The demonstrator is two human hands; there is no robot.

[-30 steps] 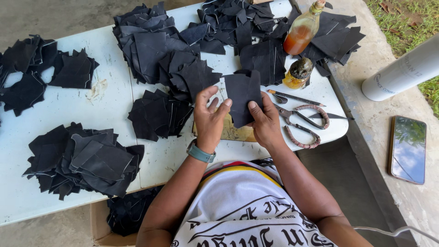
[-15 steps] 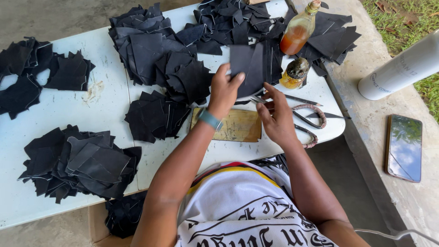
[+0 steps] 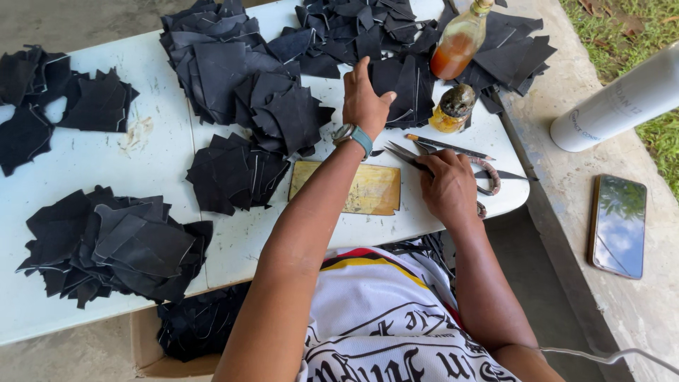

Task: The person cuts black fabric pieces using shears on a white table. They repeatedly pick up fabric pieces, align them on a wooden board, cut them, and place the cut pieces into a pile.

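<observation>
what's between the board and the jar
In the head view, scissors under the right hand and a pencil lie between board and jar.

Dark phone screen (image 3: pixel 618 225) on concrete ledge (image 3: pixel 566 191)

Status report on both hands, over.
Left hand pressing black cut pieces. Right hand gripping metal scissors. Amber bottle close by.

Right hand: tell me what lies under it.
The right hand covers large metal scissors; their blades and wrapped handle loops stick out on the white table. The pivot and grip are hidden.
</observation>
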